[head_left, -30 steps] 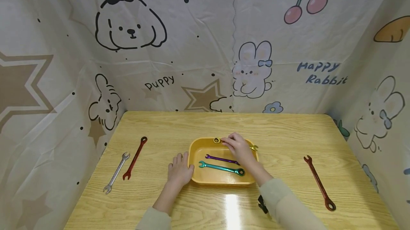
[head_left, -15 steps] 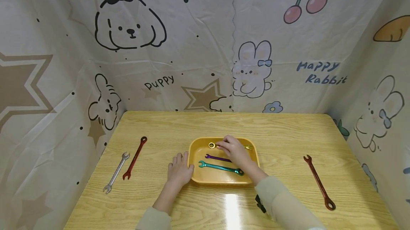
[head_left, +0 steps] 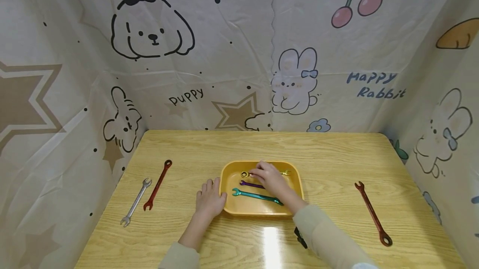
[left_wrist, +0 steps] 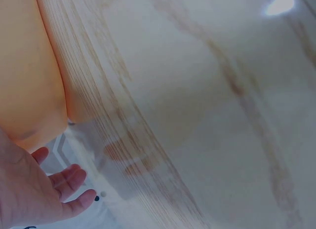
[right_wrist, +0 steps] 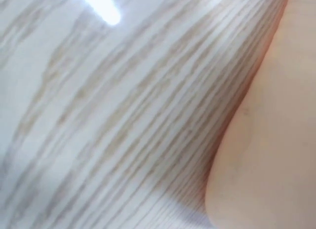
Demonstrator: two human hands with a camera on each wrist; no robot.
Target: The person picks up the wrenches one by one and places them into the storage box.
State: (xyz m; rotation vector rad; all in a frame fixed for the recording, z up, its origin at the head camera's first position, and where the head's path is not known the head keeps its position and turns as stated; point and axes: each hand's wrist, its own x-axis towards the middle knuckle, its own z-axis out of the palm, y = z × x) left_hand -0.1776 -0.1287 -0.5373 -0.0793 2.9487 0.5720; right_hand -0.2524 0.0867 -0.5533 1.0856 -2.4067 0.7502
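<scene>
Wooden table [head_left: 337,156]: gold wrench [head_left: 247,174] now lower inside tray [head_left: 228,177].

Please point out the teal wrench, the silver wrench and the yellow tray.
teal wrench [head_left: 256,195], head view, middle of its shaft.
silver wrench [head_left: 136,201], head view, middle of its shaft.
yellow tray [head_left: 224,176], head view, left rim.

The pale wood-grain table [head_left: 337,156] is glossy, mirroring a lamp near its front edge. The rectangular yellow plastic tray [head_left: 228,177] looks smooth and matt. The slim teal metal wrench [head_left: 254,195] inside it shines.
</scene>
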